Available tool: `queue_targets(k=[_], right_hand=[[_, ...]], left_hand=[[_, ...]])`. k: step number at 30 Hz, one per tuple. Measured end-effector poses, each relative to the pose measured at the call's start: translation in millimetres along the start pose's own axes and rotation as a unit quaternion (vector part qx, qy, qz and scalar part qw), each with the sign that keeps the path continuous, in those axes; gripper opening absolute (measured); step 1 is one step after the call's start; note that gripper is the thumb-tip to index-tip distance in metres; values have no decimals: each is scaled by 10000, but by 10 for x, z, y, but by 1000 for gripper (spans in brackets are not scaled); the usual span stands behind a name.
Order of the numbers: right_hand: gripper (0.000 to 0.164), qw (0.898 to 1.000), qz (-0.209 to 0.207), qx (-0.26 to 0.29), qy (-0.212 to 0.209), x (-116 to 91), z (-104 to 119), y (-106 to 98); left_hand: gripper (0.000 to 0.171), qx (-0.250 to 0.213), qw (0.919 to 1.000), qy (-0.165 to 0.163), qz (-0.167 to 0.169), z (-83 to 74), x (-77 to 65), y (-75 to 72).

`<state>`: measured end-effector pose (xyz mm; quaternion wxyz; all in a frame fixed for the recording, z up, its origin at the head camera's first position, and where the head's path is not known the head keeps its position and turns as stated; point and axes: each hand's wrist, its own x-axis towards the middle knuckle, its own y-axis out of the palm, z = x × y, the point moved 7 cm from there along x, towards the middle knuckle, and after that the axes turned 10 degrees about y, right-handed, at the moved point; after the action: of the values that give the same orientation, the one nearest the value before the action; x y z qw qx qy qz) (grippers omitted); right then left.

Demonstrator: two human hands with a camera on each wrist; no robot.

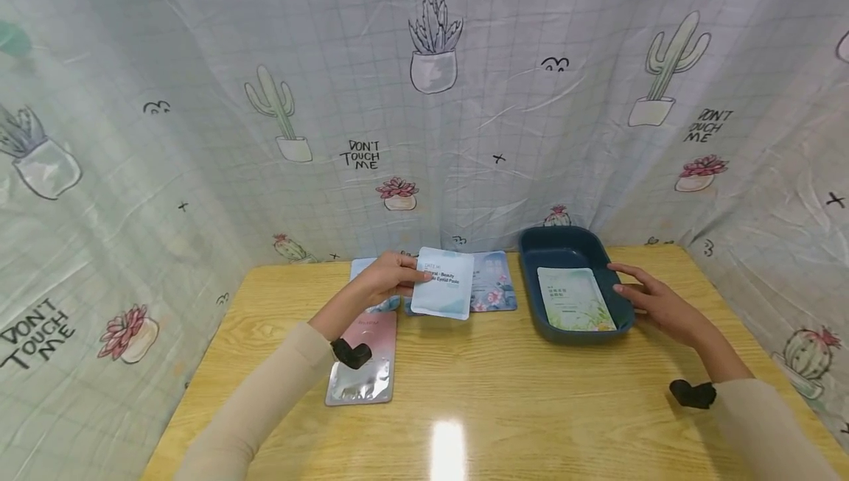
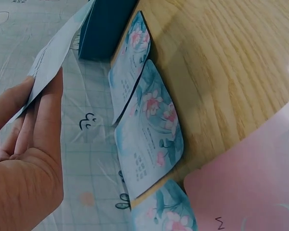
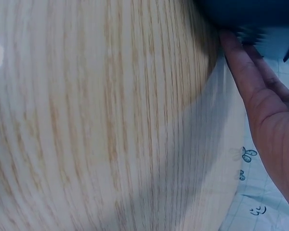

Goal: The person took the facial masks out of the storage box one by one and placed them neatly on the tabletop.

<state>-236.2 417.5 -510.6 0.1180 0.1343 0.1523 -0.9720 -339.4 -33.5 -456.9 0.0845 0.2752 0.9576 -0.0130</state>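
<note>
My left hand [image 1: 388, 278] pinches a pale blue and white sachet [image 1: 443, 293], printed "Eyelid Paste", between thumb and fingers. It is held up above the table, overlapping floral mask packets behind it. In the left wrist view the sachet [image 2: 55, 55] shows nearly edge-on. On the right stands a dark blue plastic basin [image 1: 545, 328], with a pale green and white packet [image 1: 573, 300] lying inside. My right hand [image 1: 663, 308] touches the basin's right side with extended fingers; in the right wrist view these fingers [image 3: 245, 72] lie against its outer wall.
Blue floral packets [image 1: 494, 282] lie along the back of the wooden table [image 1: 504, 400]; the left wrist view shows more of their flowers [image 2: 151, 130]. A pink and silver packet [image 1: 361, 378] lies below my left forearm. A cactus-print curtain [image 1: 345, 98] hangs behind and at both sides.
</note>
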Motion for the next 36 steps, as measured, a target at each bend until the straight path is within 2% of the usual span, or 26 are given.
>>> queue_targets(k=[4, 11, 16, 21, 29, 34, 36], right_hand=[[60, 10000, 6, -44, -70, -6, 19, -10], [61, 10000, -19, 2, 43, -7, 29, -29], [61, 10000, -20, -69, 42, -7, 31, -35], [60, 9999, -51, -94, 36, -5, 28, -32], [60, 9998, -109, -131, 42, -3, 3, -24], [59, 10000, -34, 11, -37, -2, 26, 1], [59, 10000, 4, 27, -77, -5, 41, 14]], left_hand=[[31, 122, 9999, -71, 57, 38, -52, -7], [51, 611, 9981, -85, 69, 152, -156, -37], [35, 699, 9975, -141, 40, 213, -212, -43], [35, 594, 9980, -166, 120, 298, -280, -41], [41, 245, 9983, -495, 186, 491, -406, -31], [30, 100, 9972, -729, 126, 596, -475, -42], [31, 146, 9968, -778, 133, 640, -503, -48]])
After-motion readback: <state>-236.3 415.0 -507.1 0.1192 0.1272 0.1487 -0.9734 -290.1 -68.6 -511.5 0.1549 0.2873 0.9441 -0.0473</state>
